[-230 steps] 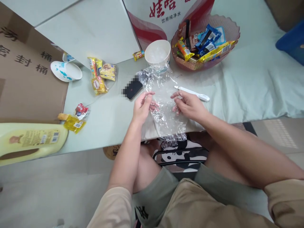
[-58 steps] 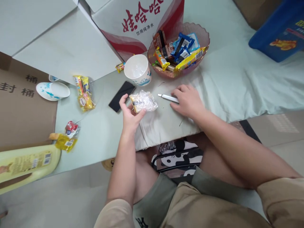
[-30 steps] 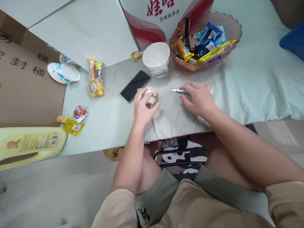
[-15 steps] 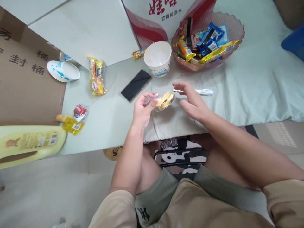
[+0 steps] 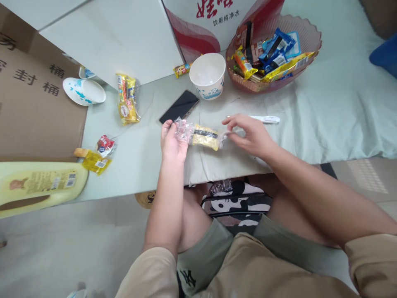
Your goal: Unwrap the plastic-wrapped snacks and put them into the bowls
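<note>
Between my hands stretches a clear plastic bag [image 5: 185,130] with small yellow-wrapped snacks [image 5: 206,138] inside, a dark band running across them. My left hand [image 5: 173,145] grips the crinkled left end of the bag. At its right end, the thumb and fingers of my right hand [image 5: 249,132] close on the gathered plastic. Just behind the right hand lies a slim white tool [image 5: 270,119], partly hidden by the fingers. A black phone [image 5: 180,106] rests on the cloth beyond my left hand.
A white paper bowl [image 5: 207,76] stands beside a pink bowl [image 5: 304,68] of wrapped snacks. More bagged snacks [image 5: 127,99], a tipped paper bowl [image 5: 83,91], opened wrappers [image 5: 97,161] and a pale yellow jug [image 5: 43,184] are at left. Behind stands a printed carton [image 5: 198,33].
My left hand has shifted left, and the bag is now stretched out flat. My right hand, apart from the bag before, has taken its right end.
</note>
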Demonstrator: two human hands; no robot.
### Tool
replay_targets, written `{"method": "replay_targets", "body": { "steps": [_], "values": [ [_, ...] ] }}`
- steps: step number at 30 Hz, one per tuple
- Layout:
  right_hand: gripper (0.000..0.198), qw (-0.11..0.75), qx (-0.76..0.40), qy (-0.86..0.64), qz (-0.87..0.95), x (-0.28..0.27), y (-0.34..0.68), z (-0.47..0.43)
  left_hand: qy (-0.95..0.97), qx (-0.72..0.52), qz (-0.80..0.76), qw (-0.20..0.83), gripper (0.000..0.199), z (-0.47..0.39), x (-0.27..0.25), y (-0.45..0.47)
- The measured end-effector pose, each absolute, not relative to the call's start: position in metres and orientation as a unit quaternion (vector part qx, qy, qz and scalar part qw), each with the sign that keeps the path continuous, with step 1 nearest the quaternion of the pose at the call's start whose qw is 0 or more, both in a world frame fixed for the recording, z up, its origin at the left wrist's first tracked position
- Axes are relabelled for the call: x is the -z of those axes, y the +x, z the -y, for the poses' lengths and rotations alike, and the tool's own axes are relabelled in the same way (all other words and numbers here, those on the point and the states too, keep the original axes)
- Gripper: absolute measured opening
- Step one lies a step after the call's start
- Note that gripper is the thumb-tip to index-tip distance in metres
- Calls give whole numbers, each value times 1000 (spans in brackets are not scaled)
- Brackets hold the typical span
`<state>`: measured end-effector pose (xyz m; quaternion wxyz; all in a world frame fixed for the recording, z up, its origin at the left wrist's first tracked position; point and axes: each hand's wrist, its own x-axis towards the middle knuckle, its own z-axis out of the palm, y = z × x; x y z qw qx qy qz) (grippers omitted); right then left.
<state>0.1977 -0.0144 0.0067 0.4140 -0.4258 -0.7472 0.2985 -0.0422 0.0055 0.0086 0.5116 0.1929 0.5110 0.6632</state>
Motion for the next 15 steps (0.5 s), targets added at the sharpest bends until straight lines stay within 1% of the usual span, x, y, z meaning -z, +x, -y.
{"method": "replay_targets", "body": {
  "steps": [3, 6, 7, 9, 10, 12, 14, 15],
  "values": [
    [9, 436, -279, -514, 684, -9, 211, 7, 194, -647, -583, 452, 23, -8, -5, -53],
    [17, 460, -277, -572, 620, -13, 220, 3, 315, -598, -627, 387, 45, -5, -6, -57],
    [21, 466, -287, -574, 610, -14, 222, 3, 370, -575, -629, 369, 46, -2, -7, -56],
    [29, 446, -304, -569, 621, -15, 224, 4, 480, -514, -621, 346, 37, 3, -10, -53],
    [32, 420, -301, -565, 643, -15, 224, 6, 529, -479, -615, 334, 33, 5, -12, -52],
    [35, 352, -265, -552, 708, -12, 223, 10, 614, -405, -611, 293, 34, 9, -13, -51],
    [27, 310, -213, -519, 767, -8, 221, 14, 668, -347, -614, 236, 32, 12, -13, -53],
    [20, 307, -195, -499, 787, -7, 220, 16, 681, -331, -617, 212, 26, 14, -13, -54]
  ]
}}
